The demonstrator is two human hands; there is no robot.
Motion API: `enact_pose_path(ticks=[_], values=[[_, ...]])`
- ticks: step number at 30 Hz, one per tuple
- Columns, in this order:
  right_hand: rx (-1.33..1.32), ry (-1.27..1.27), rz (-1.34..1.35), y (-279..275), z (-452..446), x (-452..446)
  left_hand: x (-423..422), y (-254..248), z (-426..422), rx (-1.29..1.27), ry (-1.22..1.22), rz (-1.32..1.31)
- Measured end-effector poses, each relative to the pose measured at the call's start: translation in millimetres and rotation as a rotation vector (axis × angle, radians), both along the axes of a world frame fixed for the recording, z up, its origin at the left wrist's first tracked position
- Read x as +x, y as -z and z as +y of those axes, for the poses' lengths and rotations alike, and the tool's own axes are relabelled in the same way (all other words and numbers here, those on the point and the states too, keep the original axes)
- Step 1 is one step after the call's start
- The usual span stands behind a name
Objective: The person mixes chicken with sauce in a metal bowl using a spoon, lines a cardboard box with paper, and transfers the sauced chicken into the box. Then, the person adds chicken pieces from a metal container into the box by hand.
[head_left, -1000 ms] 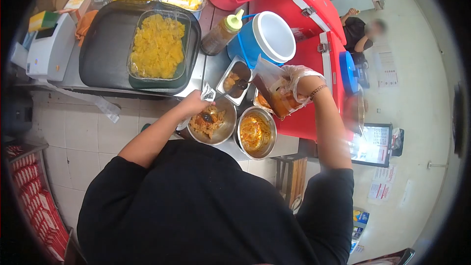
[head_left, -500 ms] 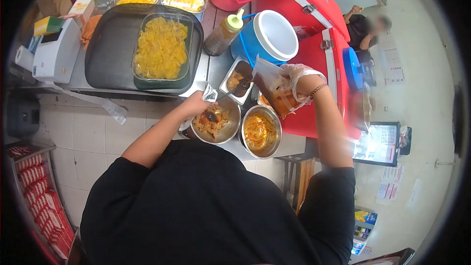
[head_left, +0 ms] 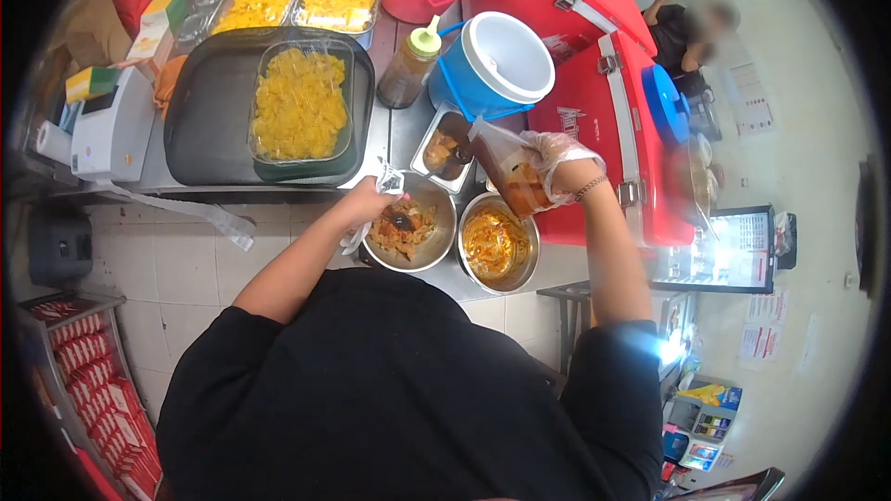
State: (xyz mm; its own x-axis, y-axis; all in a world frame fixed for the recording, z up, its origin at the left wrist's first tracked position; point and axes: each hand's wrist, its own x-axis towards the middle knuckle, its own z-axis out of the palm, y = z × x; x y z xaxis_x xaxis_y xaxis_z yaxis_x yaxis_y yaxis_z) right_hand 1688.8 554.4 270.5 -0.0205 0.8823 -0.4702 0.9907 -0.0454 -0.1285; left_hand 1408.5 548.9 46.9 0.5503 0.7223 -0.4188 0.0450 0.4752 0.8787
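Note:
My left hand [head_left: 367, 202] is closed on crumpled clear plastic at the near edge of the steel bowl with chopped food [head_left: 408, 232]. My right hand [head_left: 568, 172], in a clear plastic glove, grips a plastic bag with orange-brown food [head_left: 516, 176], held tilted above the back right of the bowl with orange sauce [head_left: 498, 246]. Behind the two bowls stands a small metal pan [head_left: 444, 150] with brown food and a dark utensil in it. A squeeze bottle with a green cap [head_left: 406, 70] stands beyond that pan.
A black tray [head_left: 204, 102] holds a wrapped container of yellow food [head_left: 302, 107], with two more behind. A blue jug [head_left: 497, 65] and red coolers [head_left: 594, 121] stand at the back right. Another person [head_left: 682, 42] is at the upper right.
The view has shifted slightly. My right hand and the bag have moved a little left and up in view; both hands keep their hold.

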Motion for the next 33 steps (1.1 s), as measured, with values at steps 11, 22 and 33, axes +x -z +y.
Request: enact_pose_path(ticks=[11,22,33], values=[[0.414,0.380,0.588,92.7,-86.0,16.5,-7.3,-54.4,0.9,0.304,0.030,0.201],[0.732,0.327,0.510,141.6,-110.7,21.8,-3.8,-76.8,15.8,1.255,0.315,0.775],[0.787,0.352,0.468,131.7,-115.7,25.6,-10.3,-91.9,28.3,1.804,0.407,0.839]])
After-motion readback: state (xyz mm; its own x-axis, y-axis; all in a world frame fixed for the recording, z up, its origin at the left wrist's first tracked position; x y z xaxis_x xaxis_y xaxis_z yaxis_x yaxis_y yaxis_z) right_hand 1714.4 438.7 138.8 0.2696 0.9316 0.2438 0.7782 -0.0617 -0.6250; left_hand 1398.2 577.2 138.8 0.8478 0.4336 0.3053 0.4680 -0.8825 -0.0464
